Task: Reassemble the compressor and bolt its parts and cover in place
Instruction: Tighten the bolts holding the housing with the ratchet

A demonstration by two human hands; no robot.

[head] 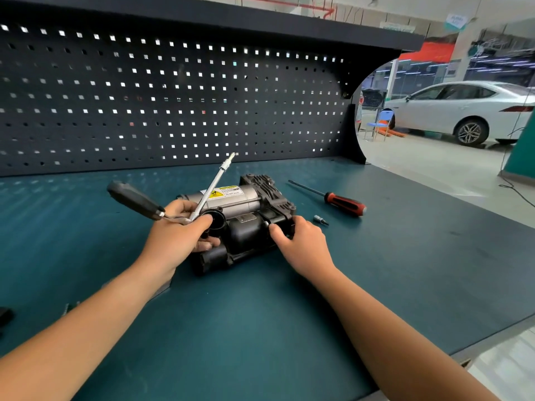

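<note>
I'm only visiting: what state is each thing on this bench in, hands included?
Compressor: lying on the bench, a hand at each end.
Ratchet: held off the bench, tilted up, tip free.
Left hand: grips the ratchet.
Right hand: grips the compressor's right end.
Screwdriver: lying untouched on the bench.
Bit: lying loose near the right hand.

1 compressor [249, 204], 1 ratchet [136, 201], 1 screwdriver [341, 201], 1 socket bit [320, 219], all on 1 table [260, 314]. 2 hands: left hand [179, 235], right hand [301, 238]. Far: 1 pegboard [173, 96]. Far right: 1 white car [463, 108], 1 blue chair [382, 120].
</note>
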